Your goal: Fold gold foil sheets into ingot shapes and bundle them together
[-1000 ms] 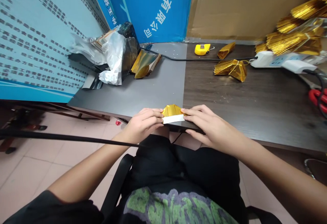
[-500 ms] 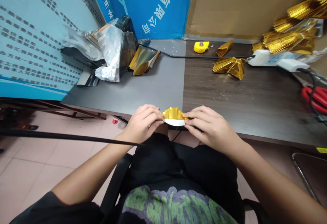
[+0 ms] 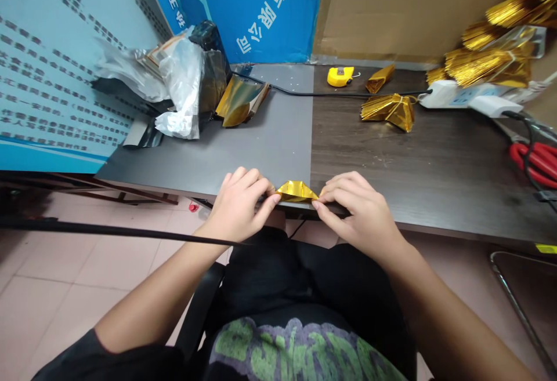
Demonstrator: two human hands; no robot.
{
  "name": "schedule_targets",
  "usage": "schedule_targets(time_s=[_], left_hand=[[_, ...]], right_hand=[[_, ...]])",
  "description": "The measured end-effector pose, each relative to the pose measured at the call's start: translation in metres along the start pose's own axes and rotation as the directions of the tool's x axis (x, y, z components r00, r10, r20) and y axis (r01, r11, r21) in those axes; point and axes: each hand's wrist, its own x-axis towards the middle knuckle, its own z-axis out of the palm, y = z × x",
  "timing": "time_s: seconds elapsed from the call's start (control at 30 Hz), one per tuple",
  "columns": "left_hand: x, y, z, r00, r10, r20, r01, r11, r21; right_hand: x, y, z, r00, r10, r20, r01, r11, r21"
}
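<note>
Squarely between my two hands, just below the centre of the frame, the folded gold paper [image 3: 297,190] sits at the front edge of the desk [image 3: 369,160], its long axis running left to right and neither hand clearly nearer. My left hand [image 3: 237,204] pinches its left tip between thumb and fingers, and my right hand [image 3: 359,207] grips the right tip likewise. Half a second ago a white band showed along its lower edge; now I see only gold.
</note>
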Motion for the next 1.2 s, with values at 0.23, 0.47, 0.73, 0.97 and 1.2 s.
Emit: schedule_targets(time_s=[0.23,0.47,0.73,0.97,1.2], left_hand=[[0.011,0.003,-0.009,0.978,-0.147,0.151,0.16,0.984,-0.076],[0.015,0.007,-0.013,0.966,-0.189,0.175,0.2,0.979,-0.05],[0.022,0.012,-0.019,0.942,-0.235,0.241,0.238,0.971,0.016],[0.022,0.013,-0.017,0.946,-0.256,0.197,0.257,0.966,0.017],[0.025,0.015,-0.02,0.949,-0.251,0.192,0.25,0.968,0.03]], right_hand=[[0.001,-0.005,0.004,0.977,0.213,0.009,-0.21,0.967,-0.144],[0.003,-0.01,0.009,0.951,0.31,-0.002,-0.305,0.932,-0.194],[0.003,-0.012,0.011,0.942,0.332,-0.044,-0.332,0.912,-0.239],[0.004,-0.011,0.012,0.949,0.314,-0.031,-0.313,0.925,-0.216],[0.004,-0.011,0.01,0.955,0.296,-0.008,-0.291,0.936,-0.198]])
